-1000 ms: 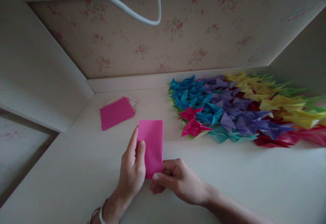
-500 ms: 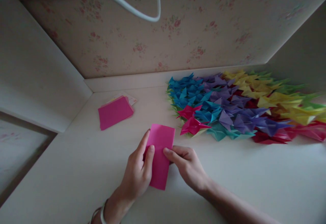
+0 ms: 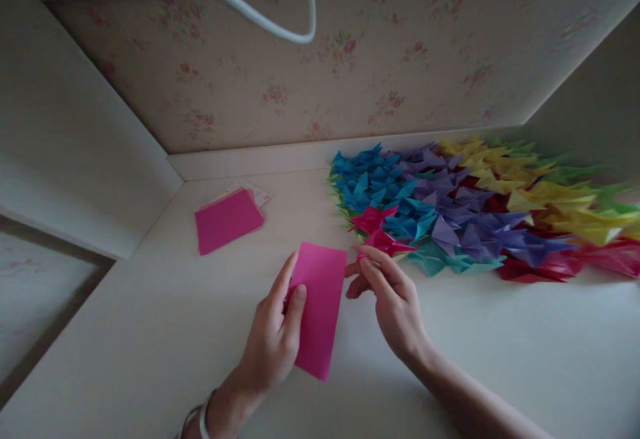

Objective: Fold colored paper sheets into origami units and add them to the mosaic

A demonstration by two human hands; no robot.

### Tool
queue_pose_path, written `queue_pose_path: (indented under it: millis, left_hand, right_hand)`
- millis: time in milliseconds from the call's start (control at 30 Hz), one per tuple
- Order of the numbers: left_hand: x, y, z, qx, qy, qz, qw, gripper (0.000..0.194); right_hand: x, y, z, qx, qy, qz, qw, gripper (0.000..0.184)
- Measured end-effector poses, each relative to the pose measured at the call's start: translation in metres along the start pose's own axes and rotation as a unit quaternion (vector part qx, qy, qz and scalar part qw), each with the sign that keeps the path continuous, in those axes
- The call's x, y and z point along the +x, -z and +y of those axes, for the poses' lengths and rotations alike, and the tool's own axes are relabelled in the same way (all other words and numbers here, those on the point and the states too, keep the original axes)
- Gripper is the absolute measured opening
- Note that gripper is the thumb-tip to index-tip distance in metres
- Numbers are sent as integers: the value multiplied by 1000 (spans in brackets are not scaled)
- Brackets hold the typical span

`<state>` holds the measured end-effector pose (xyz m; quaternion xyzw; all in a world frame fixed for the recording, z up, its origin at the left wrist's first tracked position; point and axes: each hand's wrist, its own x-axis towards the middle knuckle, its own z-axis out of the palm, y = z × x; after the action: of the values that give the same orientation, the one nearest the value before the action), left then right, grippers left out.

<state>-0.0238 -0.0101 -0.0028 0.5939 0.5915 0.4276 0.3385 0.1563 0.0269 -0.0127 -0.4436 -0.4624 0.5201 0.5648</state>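
Note:
A pink sheet of paper (image 3: pixel 321 312), folded into a tall rectangle, is held above the white table. My left hand (image 3: pixel 274 326) grips its left edge, thumb on the front and fingers behind. Just off the paper's upper right edge is my right hand (image 3: pixel 393 296), fingers loosely bent and apart, holding nothing that I can see. Beyond its fingertips lie two pink folded paper pieces (image 3: pixel 374 219), at the near left corner of a large spread of colourful origami.
A stack of pink paper (image 3: pixel 229 221) lies at the back left, a printed sheet (image 3: pixel 260 194) partly under it. Blue (image 3: pixel 367 179), purple (image 3: pixel 445 192) and yellow origami (image 3: pixel 555 196) cover the back right. A white cable (image 3: pixel 250 12) hangs in front of the flowered wall.
My right hand has let go of the paper's right edge and moved up and to the right. My left hand still holds the paper, which has barely shifted.

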Motion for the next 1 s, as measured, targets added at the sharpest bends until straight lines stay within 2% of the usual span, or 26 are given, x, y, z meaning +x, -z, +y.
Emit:
queue_pose_path:
  millis: [33, 67, 133, 200, 233, 300, 400, 500, 600, 733, 867, 933, 1000]
  left_hand:
    - [2, 1, 1, -15, 21, 14, 1000, 51]
    - [3, 2, 1, -31, 43, 25, 998, 52]
    - [7, 5, 2, -63, 84, 36, 994, 51]
    - [10, 8, 3, -91, 115, 34, 989, 48]
    - [10, 10, 4, -103, 126, 31, 986, 45]
    - [10, 13, 6, -132, 142, 31, 981, 39]
    - [9, 18, 10, -193, 153, 37, 968, 30]
    - [7, 21, 13, -261, 144, 28, 954, 23]
    - [4, 20, 14, -296, 136, 19, 945, 21]
    - [1, 16, 15, -281, 98, -25, 954, 27]
    - [4, 18, 15, -225, 31, -86, 970, 24]
    - [6, 18, 14, -187, 6, -92, 978, 24]
    - [7, 17, 15, -158, 9, -75, 985, 36]
  right_hand:
    - [-2, 1, 0, -54, 48, -32, 997, 24]
    - [-5, 2, -1, -120, 99, -91, 984, 26]
    - [-10, 3, -2, -231, 207, -203, 929, 32]
    - [-13, 3, -3, -293, 265, -261, 881, 38]
    - [-13, 3, -3, -307, 272, -267, 872, 39]
    - [-12, 3, -3, -303, 262, -254, 880, 37]
    - [-10, 3, -5, -248, 244, -221, 911, 31]
    - [-8, 2, -7, -185, 215, -188, 940, 26]
    - [-7, 2, -7, -154, 184, -161, 957, 18]
    - [-6, 1, -8, -137, 144, -154, 968, 13]
    - [-7, 0, -12, -122, 105, -183, 970, 21]
    - [-7, 0, -13, -119, 86, -185, 972, 31]
    - [-7, -1, -14, -122, 68, -163, 977, 39]
